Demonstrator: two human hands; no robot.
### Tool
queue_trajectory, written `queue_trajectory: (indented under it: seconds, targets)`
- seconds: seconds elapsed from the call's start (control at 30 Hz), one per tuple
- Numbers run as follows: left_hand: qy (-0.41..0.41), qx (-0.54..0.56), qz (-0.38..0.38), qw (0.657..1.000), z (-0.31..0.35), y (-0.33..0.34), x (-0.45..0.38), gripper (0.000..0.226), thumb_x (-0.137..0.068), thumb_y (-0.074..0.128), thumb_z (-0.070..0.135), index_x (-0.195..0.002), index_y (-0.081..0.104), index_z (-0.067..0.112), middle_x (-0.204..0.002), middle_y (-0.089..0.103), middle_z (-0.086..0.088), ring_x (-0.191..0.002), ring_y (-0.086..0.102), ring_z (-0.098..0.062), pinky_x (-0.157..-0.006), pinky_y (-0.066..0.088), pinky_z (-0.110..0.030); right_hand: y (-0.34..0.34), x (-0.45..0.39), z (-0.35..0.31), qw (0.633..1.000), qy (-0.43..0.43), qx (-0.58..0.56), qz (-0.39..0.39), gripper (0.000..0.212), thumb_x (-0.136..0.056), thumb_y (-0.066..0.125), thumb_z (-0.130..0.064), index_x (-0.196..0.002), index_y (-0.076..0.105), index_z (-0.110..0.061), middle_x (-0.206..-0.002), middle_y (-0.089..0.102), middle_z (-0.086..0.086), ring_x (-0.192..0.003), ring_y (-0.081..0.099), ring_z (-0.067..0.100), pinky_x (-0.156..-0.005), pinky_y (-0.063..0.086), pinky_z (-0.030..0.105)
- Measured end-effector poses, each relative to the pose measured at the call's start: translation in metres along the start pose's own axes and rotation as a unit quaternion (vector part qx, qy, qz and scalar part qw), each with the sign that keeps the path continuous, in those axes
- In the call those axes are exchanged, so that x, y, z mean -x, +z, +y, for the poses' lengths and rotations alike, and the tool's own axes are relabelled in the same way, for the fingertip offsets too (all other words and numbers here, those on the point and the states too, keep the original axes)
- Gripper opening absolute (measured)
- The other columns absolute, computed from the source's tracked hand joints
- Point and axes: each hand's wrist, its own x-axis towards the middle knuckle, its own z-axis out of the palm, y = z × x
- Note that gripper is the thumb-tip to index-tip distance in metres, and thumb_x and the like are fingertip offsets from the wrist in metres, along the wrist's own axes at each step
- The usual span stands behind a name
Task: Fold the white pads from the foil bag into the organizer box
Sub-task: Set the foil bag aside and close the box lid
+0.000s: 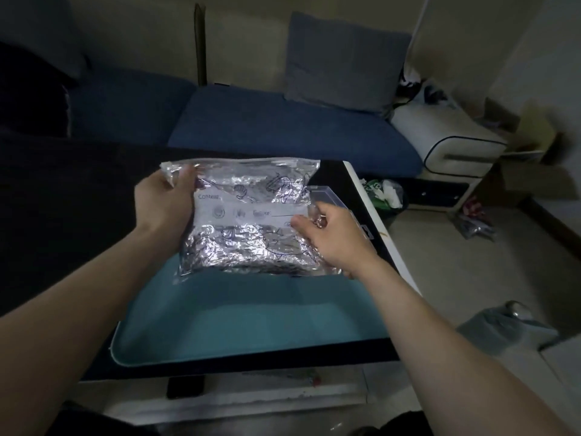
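Two hands hold a crinkled, silvery foil bag (248, 215) at frame centre above a smooth teal mat (251, 316) on the black tabletop (355, 190). Left hand (163, 199) grips its upper-left corner; right hand (333, 237) clasps its right edge. Rectangular, the bag's long axis runs left-right, zip seal uppermost. A clear plastic organizer box (323, 195) peeks out behind its right side.

Dim room, blue sofa (283, 127), grey cushion (342, 61), pale floor (471, 272)

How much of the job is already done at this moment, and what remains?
Nothing looks done: no white pad shows. In hand: the left hand and right hand hold the foil bag over the teal mat. Left: taking pads out, folding, filling the clear box behind.
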Motion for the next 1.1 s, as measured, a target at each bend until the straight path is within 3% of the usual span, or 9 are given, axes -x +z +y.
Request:
queue_trajectory:
  seconds: [0.1, 0.17, 0.37, 0.47, 0.57, 0.73, 0.93, 1.0, 1.1]
  targets:
    - [-0.156, 0.026, -0.184, 0.97, 0.001, 0.001, 0.006, 0.031, -0.094, 0.062, 0.039, -0.079, 0.062, 0.012, -0.057, 0.061, 0.0, -0.049, 0.059, -0.015, -0.049, 0.052, -0.028, -0.002, -0.001, 0.007, 0.995, 0.013, -0.061, 0.076, 0.023, -0.098, 0.064, -0.016, -0.076, 0.058, -0.015, -0.06, 0.058, -0.011, -0.043, 0.054, -0.007, -0.045, 0.037, 0.008]
    - [-0.147, -0.03, -0.248, 0.957, -0.007, 0.002, 0.01, 0.021, -0.096, 0.062, 0.021, -0.085, 0.063, 0.003, -0.07, 0.063, -0.014, -0.049, 0.064, -0.017, -0.043, 0.05, -0.024, -0.003, -0.001, 0.01, 0.99, 0.017, -0.08, 0.115, 0.021, -0.099, 0.063, -0.018, -0.078, 0.061, -0.016, -0.067, 0.064, -0.01, -0.052, 0.062, -0.005, -0.05, 0.045, 0.012]
    - [-0.059, -0.024, -0.084, 0.994, -0.023, -0.002, -0.02, 0.024, -0.099, 0.052, 0.01, -0.075, 0.05, 0.008, -0.061, 0.053, -0.008, -0.037, 0.055, -0.007, -0.035, 0.035, -0.017, -0.013, -0.021, 0.024, 0.965, 0.065, -0.149, 0.205, 0.016, -0.098, 0.063, -0.024, -0.092, 0.066, -0.01, -0.078, 0.07, 0.004, -0.056, 0.063, 0.012, -0.051, 0.051, 0.027]
    - [-0.11, 0.003, -0.037, 0.993, -0.038, -0.004, -0.039, 0.021, -0.098, 0.043, 0.005, -0.078, 0.05, 0.008, -0.046, 0.056, 0.001, -0.037, 0.056, -0.006, -0.036, 0.037, -0.017, -0.03, -0.03, 0.04, 0.965, 0.052, -0.012, 0.256, 0.008, -0.093, 0.063, -0.012, -0.093, 0.068, -0.017, -0.091, 0.07, -0.003, -0.079, 0.065, 0.008, -0.067, 0.046, 0.011]
    - [-0.168, 0.04, -0.03, 0.984, -0.045, 0.005, -0.048, 0.023, -0.095, 0.039, -0.004, -0.086, 0.057, 0.006, -0.068, 0.062, -0.007, -0.036, 0.057, -0.008, -0.041, 0.041, -0.022, -0.042, -0.04, 0.054, 0.966, 0.073, 0.072, 0.237, 0.018, -0.093, 0.06, -0.007, -0.106, 0.067, -0.018, -0.108, 0.067, -0.004, -0.106, 0.064, 0.014, -0.069, 0.037, 0.004]
    - [-0.18, 0.087, -0.03, 0.979, -0.053, 0.027, -0.086, 0.023, -0.093, 0.048, -0.005, -0.114, 0.058, -0.007, -0.09, 0.065, -0.017, -0.042, 0.063, -0.01, -0.046, 0.051, -0.02, -0.052, -0.07, 0.073, 0.962, 0.126, 0.181, 0.163, 0.039, -0.101, 0.052, -0.032, -0.137, 0.056, -0.017, -0.132, 0.06, 0.004, -0.105, 0.057, 0.021, -0.086, 0.039, 0.026]
    - [-0.173, -0.217, 0.019, 0.961, -0.065, 0.039, -0.135, 0.049, -0.084, 0.071, 0.015, -0.127, 0.052, 0.001, -0.117, 0.065, -0.014, -0.045, 0.063, -0.02, -0.027, 0.04, -0.02, -0.062, -0.089, 0.098, 0.966, 0.127, 0.176, 0.139, 0.014, -0.1, 0.054, -0.03, -0.101, 0.067, -0.025, -0.1, 0.069, -0.004, -0.107, 0.063, 0.024, -0.094, 0.047, 0.033]
    - [-0.162, -0.285, -0.007, 0.945, -0.066, 0.046, -0.14, 0.055, -0.086, 0.07, 0.017, -0.132, 0.047, -0.001, -0.121, 0.062, -0.016, -0.06, 0.067, -0.027, -0.035, 0.046, -0.025, -0.063, -0.091, 0.099, 0.968, 0.124, 0.157, 0.15, 0.013, -0.098, 0.059, -0.03, -0.1, 0.067, -0.02, -0.089, 0.065, -0.009, -0.103, 0.064, 0.023, -0.092, 0.048, 0.033]
    - [-0.142, -0.402, -0.006, 0.905, -0.07, 0.052, -0.141, 0.069, -0.089, 0.068, 0.024, -0.141, 0.033, -0.005, -0.139, 0.048, -0.02, -0.116, 0.058, -0.037, -0.084, 0.05, -0.04, -0.061, -0.093, 0.097, 0.967, 0.151, 0.149, 0.139, 0.04, -0.097, 0.061, -0.037, -0.107, 0.067, 0.002, -0.096, 0.069, 0.01, -0.101, 0.063, 0.031, -0.093, 0.049, 0.038]
